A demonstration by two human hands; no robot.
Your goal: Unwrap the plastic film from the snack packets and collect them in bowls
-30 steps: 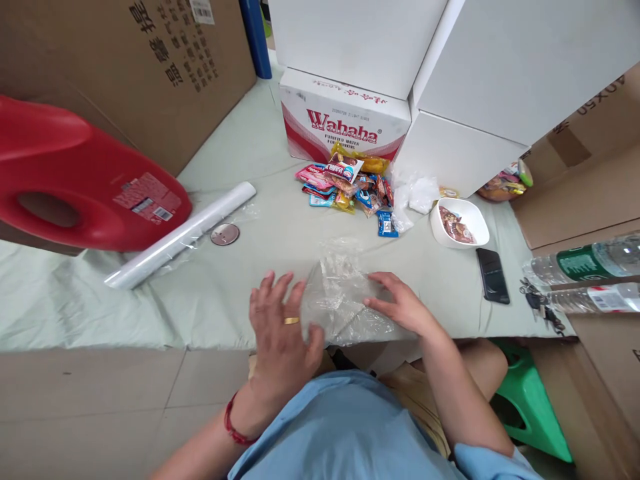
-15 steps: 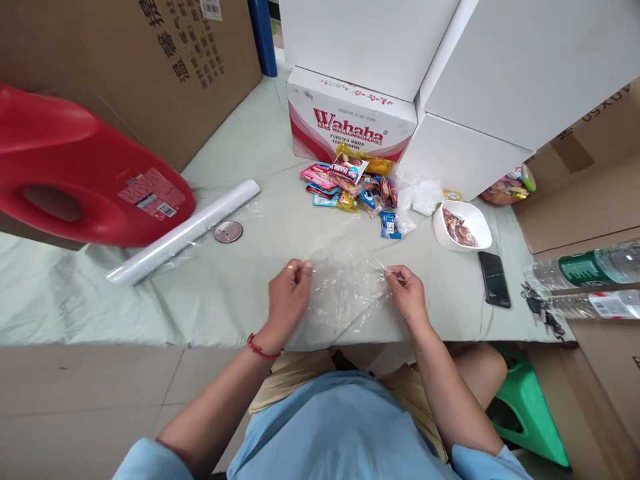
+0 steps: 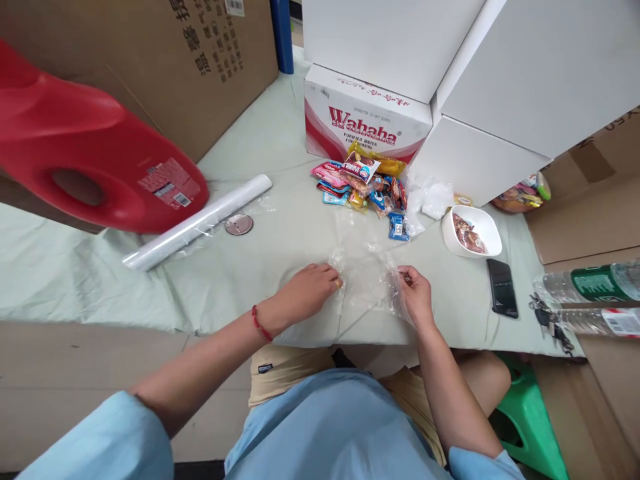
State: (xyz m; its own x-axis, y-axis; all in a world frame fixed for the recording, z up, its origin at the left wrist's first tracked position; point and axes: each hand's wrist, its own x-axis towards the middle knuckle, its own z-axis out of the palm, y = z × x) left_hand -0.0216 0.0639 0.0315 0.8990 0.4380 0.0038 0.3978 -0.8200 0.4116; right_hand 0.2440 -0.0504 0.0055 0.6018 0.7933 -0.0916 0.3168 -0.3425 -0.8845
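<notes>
A thin clear plastic bag [image 3: 367, 277] lies spread over the table near its front edge. My left hand [image 3: 313, 291] is palm down at the bag's left side, its fingers curled and closed on the film. At the opposite side my right hand [image 3: 416, 293] pinches the bag's edge between thumb and fingers. Just beyond the bag is a pile of small wrapped snacks [image 3: 361, 175], with one blue packet [image 3: 399, 227] nearest to it. Crumpled clear plastic [image 3: 434, 199] lies to the right of the pile.
On the left are a roll of plastic film [image 3: 200, 223], a round disc [image 3: 239, 225] and a big red jug [image 3: 115, 153]. To the right are a white bowl [image 3: 493, 243] with brown packets, a phone [image 3: 503, 288], keys [image 3: 553, 323] and bottles [image 3: 595, 283]. Boxes [image 3: 367, 113] stand behind.
My left hand has turned palm down and shifted along the bag's left side. The bag lies more spread out, reaching farther toward the snacks. My right hand keeps its pinch; the view has shifted slightly.
</notes>
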